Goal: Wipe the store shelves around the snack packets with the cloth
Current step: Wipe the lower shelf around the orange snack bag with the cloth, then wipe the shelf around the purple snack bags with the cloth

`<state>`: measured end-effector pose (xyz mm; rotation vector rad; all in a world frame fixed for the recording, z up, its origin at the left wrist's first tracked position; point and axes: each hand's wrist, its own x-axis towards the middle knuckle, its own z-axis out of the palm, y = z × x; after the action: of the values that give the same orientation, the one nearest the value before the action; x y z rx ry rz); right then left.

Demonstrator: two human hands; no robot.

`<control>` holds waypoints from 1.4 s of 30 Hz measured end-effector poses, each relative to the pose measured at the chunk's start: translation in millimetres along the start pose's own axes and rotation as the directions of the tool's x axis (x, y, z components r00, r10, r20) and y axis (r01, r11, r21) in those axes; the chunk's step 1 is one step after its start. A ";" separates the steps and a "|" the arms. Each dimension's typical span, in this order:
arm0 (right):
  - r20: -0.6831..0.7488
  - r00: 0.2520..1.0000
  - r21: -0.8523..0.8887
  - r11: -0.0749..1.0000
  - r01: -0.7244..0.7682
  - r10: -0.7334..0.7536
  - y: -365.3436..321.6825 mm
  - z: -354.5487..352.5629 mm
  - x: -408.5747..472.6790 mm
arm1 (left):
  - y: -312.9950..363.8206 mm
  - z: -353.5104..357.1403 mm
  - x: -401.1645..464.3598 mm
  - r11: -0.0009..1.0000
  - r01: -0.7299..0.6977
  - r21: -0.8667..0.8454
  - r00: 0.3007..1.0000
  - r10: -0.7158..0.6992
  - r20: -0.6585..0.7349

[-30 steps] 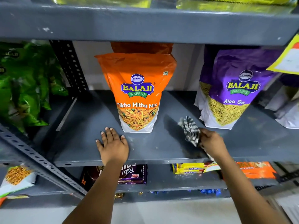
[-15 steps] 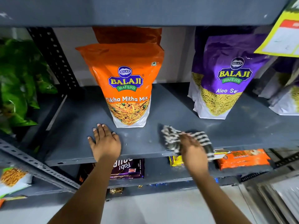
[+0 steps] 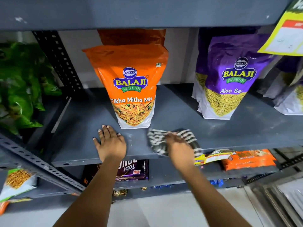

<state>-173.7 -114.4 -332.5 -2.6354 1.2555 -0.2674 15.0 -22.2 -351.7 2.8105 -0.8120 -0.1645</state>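
A grey metal shelf point(image 3: 173, 112) holds an upright orange Balaji snack packet point(image 3: 131, 86) in the middle and a purple Balaji packet point(image 3: 229, 76) to its right. My right hand point(image 3: 178, 145) presses a black-and-white striped cloth point(image 3: 157, 140) flat on the shelf near its front edge, just below and right of the orange packet. The hand is motion-blurred. My left hand point(image 3: 110, 143) rests palm down on the shelf, fingers spread, just left of the orange packet's base. It holds nothing.
Green packets point(image 3: 21, 89) fill the neighbouring shelf on the left behind a perforated upright point(image 3: 60, 63). More purple packets point(image 3: 290, 92) stand at far right. A yellow tag point(image 3: 285, 35) hangs from the shelf above. Lower shelves carry a purple biscuit pack point(image 3: 132, 169) and an orange pack point(image 3: 247, 159).
My right hand has swept the cloth leftward along the shelf front, from near the purple packet to just below the orange packet. The cloth now lies flatter. My left hand has stayed put.
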 end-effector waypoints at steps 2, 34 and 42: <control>-0.044 0.980 -0.068 0.978 -0.197 0.194 53.3 -13.1 -0.1 | 0.8 -0.6 -0.5 1.000 0.005 0.001 1.000 -0.005 0.006; -0.170 0.781 0.105 0.799 -0.592 0.601 175.2 -58.2 0.2 | 63.8 29.2 -77.5 0.964 -0.249 -0.088 0.968 0.246 -0.045; -0.169 0.943 0.029 0.958 -0.287 0.288 202.3 -52.8 -8.8 | 215.1 33.0 -87.4 0.903 -0.426 -0.058 0.904 0.427 0.006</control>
<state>-342.7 -237.8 -336.0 -2.4232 1.6697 -0.4541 -174.6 -158.5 -329.7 2.5050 -1.3783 -0.1381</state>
